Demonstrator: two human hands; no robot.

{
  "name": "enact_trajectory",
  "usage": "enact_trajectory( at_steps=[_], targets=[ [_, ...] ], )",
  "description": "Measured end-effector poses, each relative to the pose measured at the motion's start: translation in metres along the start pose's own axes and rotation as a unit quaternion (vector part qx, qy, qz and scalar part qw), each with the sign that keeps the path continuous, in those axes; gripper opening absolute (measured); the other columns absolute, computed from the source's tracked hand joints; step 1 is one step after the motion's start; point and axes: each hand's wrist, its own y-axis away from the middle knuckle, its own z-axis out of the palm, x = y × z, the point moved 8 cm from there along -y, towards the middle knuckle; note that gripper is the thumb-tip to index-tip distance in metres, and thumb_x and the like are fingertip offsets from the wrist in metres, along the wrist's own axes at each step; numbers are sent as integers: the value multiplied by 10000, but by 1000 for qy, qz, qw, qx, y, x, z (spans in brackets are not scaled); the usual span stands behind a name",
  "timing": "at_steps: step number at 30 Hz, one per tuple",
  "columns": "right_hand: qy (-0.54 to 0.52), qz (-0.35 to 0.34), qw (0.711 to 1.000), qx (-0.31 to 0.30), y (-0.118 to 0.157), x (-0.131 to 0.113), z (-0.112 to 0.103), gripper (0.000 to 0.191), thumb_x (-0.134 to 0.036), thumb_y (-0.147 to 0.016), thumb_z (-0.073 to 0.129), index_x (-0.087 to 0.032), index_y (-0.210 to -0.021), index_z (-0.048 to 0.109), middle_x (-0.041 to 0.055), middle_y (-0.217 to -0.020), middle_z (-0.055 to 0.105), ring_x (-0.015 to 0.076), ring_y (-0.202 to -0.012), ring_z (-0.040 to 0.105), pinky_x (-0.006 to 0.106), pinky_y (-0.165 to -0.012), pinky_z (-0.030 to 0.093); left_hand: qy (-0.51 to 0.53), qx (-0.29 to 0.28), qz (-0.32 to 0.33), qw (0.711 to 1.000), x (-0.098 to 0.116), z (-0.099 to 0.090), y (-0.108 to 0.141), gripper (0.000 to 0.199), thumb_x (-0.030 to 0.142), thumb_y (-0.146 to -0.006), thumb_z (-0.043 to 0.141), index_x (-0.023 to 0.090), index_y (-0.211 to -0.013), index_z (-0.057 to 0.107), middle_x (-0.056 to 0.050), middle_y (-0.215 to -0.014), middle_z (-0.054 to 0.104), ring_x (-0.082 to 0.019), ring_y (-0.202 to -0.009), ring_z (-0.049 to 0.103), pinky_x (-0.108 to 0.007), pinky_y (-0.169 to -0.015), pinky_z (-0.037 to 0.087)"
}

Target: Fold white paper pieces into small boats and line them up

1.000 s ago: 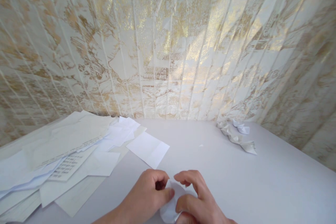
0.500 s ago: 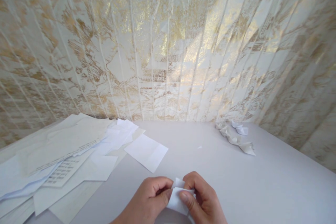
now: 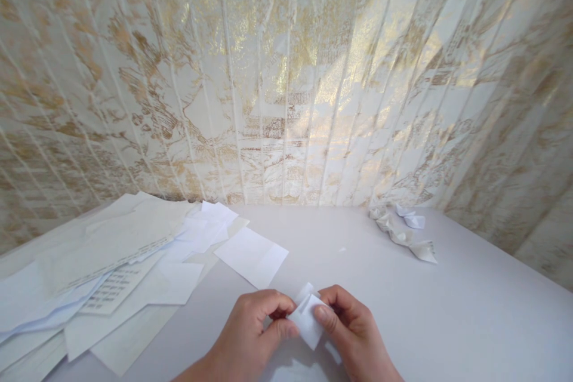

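Observation:
A small folded piece of white paper [image 3: 307, 323] is held just above the table, between both hands, low in the middle of the view. My left hand [image 3: 255, 331] pinches its left corner between thumb and fingers. Gripping the right side is my right hand [image 3: 351, 331], with the thumb on the near face and the fingers behind. Layered flaps show along the paper's upper edge. One point of it faces down toward me, and its shadow falls on the table below.
A spread pile of loose papers [image 3: 129, 239], some printed, covers the table's left side. Beside it lies a plain white sheet [image 3: 253, 258]. Several small folded paper shapes [image 3: 403, 236] stand at the back right. A tiny paper scrap [image 3: 342, 249] lies mid-table. Patterned curtain [image 3: 286, 83] hangs behind.
Both hands have risen slightly with the folded paper. The paper has turned, so a corner now points downward instead of a flat edge.

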Motion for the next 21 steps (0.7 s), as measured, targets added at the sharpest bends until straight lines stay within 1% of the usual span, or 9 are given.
enact_trajectory(
  at_steps=[2, 5, 7, 9, 12, 15, 21],
  targets=[
    [67, -23, 997, -7, -2, -5, -2, 406, -537, -689, 610, -150, -599, 527, -34, -526, 442, 98, -506, 374, 203, -455, 293, -21, 7, 2, 1000, 0, -4, -1, 130, 196, -724, 572, 161, -621, 645, 16, -570, 581, -131, -563, 514, -219, -564, 369],
    [138, -54, 988, -37, -2, -12, -1, 378, -501, -726, 584, -152, -590, 532, -27, -528, 455, 106, -515, 392, 207, -455, 321, -44, 10, 0, 999, -2, -7, -3, 158, 205, -727, 568, 168, -583, 622, 30, -548, 551, -125, -544, 495, -216, -551, 354],
    [162, -84, 982, -44, -1, -16, 0, 351, -465, -754, 566, -154, -592, 539, -16, -540, 491, 113, -526, 420, 211, -469, 348, -57, 15, -7, 998, -3, -8, -3, 178, 206, -722, 564, 170, -549, 581, 43, -531, 513, -119, -530, 469, -216, -541, 337],
    [177, -121, 976, -37, 1, -21, 0, 323, -422, -777, 551, -157, -592, 544, -10, -550, 523, 114, -528, 443, 214, -486, 365, -60, 19, -7, 998, -3, -7, -2, 193, 216, -720, 556, 173, -534, 528, 46, -545, 488, -120, -541, 456, -219, -548, 333],
    [202, -167, 963, -57, 6, -27, 6, 291, -364, -800, 532, -162, -591, 537, -2, -568, 553, 117, -534, 480, 216, -518, 385, -27, 17, 4, 999, -1, -5, -1, 237, 253, -735, 523, 182, -525, 441, 29, -592, 485, -130, -575, 459, -231, -573, 346],
    [217, -176, 957, -72, 7, -29, 10, 289, -345, -816, 510, -165, -590, 523, 13, -590, 571, 122, -552, 503, 218, -539, 399, 9, 18, -1, 1000, -2, -4, 0, 266, 275, -745, 507, 189, -521, 393, 15, -596, 481, -137, -575, 453, -243, -568, 355],
    [199, -178, 962, -46, 5, -29, 9, 318, -363, -817, 492, -174, -562, 473, 14, -575, 551, 117, -536, 486, 217, -530, 394, 30, 21, 10, 999, -1, -1, 3, 271, 287, -773, 480, 197, -546, 362, 12, -596, 476, -132, -563, 440, -251, -557, 360]
  ],
)
